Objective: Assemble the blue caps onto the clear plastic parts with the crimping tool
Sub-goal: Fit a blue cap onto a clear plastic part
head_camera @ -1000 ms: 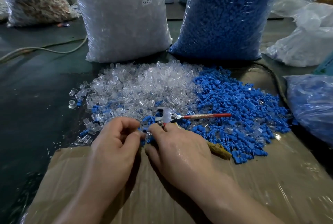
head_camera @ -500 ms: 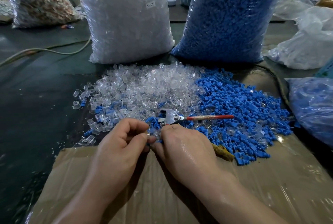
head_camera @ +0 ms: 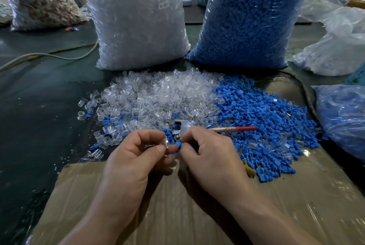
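Clear-parts bag (head_camera: 136,17) labelled "SJ 017"; left hand (head_camera: 136,158) pinches clear part (head_camera: 167,144), right hand (head_camera: 211,154) pinches blue cap (head_camera: 178,143).

So there's a big loose heap of clear plastic parts (head_camera: 158,94), little see-through tubes, and right beside it on the right a heap of blue caps (head_camera: 272,122), the two mixing where they meet. The crimping tool (head_camera: 199,127) lies flat on the near edge of the heaps, metal head left, red handle (head_camera: 239,128) pointing right. One blue cap (head_camera: 178,144) is pinched up against a clear part (head_camera: 167,142).
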`<state>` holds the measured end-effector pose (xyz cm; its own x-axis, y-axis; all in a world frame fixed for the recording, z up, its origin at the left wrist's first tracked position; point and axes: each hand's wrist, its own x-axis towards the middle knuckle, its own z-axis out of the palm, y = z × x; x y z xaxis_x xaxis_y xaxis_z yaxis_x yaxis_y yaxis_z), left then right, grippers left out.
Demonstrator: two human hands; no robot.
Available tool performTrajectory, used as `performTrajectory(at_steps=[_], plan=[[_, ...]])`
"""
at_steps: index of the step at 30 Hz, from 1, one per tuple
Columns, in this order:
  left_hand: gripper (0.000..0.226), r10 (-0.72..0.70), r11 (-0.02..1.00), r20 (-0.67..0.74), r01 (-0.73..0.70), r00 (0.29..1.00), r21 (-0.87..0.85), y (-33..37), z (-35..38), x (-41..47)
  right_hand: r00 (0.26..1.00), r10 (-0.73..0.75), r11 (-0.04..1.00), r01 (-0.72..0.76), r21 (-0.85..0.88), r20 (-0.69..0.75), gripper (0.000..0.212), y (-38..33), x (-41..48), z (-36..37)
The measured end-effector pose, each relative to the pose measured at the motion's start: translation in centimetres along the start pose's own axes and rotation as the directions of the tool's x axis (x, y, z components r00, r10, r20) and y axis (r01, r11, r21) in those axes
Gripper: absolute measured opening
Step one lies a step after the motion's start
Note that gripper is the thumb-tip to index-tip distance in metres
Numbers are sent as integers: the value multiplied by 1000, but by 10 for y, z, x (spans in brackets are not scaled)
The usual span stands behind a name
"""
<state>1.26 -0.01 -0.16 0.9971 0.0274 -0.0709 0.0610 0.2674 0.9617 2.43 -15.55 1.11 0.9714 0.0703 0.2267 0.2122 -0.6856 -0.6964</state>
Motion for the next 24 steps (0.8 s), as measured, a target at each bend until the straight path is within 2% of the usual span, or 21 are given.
performTrajectory(at_steps=[2,6,9,12,13,16,21,24], plan=[[17,-2,1000,5,3,1000,-27,0,1,-1,995,102,977,-102,185,10,6,-3,-2,-2],[17,-24,996,24,26,999,-84,1,1,-2,986,134,931,-161,327,104,7,-3,-2,0],[20,-36,992,71,44,997,-116,1,-1,-1,966,159,820,-244,517,203,9,-1,0,-2],[18,-54,982,163,82,985,-169,3,-3,0,940,98,662,-307,683,327,24,-2,-1,-5],[18,-62,978,188,98,980,-185,3,-2,-1,929,69,637,-321,701,362,30,-2,-2,-5],[18,-74,973,189,112,979,-202,2,-2,-1,915,39,675,-321,664,402,37,-1,-3,-5],[21,-73,978,138,99,988,-186,2,-2,-1,927,99,606,-345,717,363,21,-2,-5,-6],[25,-72,979,106,91,992,-183,4,-1,-2,942,83,541,-317,779,326,11,-3,-6,-7]])
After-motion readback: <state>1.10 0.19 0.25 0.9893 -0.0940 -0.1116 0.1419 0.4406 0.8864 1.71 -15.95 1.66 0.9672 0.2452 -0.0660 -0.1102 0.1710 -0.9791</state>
